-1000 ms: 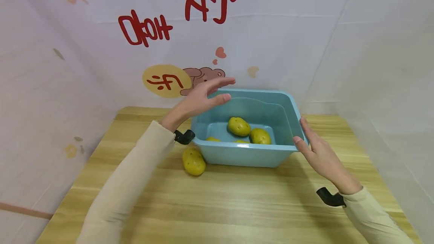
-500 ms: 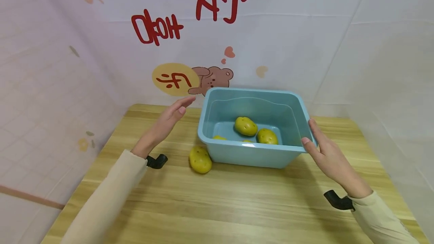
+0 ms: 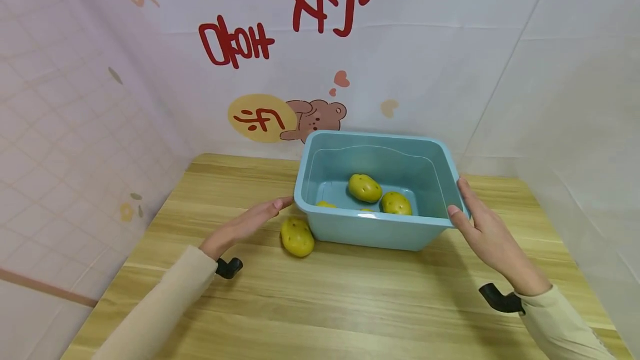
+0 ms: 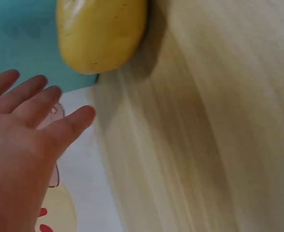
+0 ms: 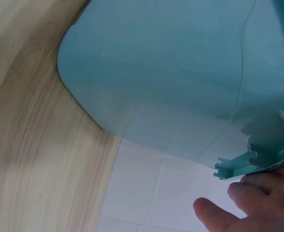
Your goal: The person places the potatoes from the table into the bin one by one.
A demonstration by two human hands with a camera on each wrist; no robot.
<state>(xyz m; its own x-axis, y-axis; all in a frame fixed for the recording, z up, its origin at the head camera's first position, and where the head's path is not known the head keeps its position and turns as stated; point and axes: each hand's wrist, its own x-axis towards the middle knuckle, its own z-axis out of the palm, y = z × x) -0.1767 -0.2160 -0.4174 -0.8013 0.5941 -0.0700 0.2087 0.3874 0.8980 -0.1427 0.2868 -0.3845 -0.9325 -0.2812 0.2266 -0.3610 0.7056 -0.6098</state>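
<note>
A light blue plastic bin [image 3: 370,232] stands on the table, with several yellow potatoes inside, such as one potato [image 3: 365,188]; others are partly hidden by its front wall. Another potato [image 3: 297,236] lies on the table by the bin's front left corner. My left hand [image 3: 248,221] is just left of that potato, its fingers extended toward the bin; the left wrist view shows a gap between fingertips and potato [image 4: 102,34]. My right hand [image 3: 487,232] holds the bin's right rim, thumb over the edge and fingers beneath it [image 5: 262,193].
The wooden table [image 3: 340,299] meets a white printed wall covering [image 3: 425,71] right behind the bin. Similar white sheets rise along the left and right sides.
My left hand has withdrawn from above the bin's left side, swung left and then lowered beside the loose potato. My right hand stays at the rim. The head view has shifted slightly.
</note>
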